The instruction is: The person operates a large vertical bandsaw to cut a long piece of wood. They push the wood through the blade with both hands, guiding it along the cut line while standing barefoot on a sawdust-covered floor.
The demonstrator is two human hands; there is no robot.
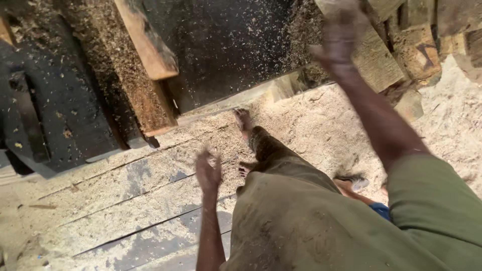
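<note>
A barefoot worker stands on sawdust-covered floorboards beside a dark sawmill bed. The right hand, blurred, fingers indistinct, reaches onto a rough timber block; the left hand hangs empty, fingers loosely curled. Sawn planks lie nearby; no containers visible.

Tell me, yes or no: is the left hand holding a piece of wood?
No. The left hand hangs empty in the air above the sawdust-covered planks, touching nothing.
</note>
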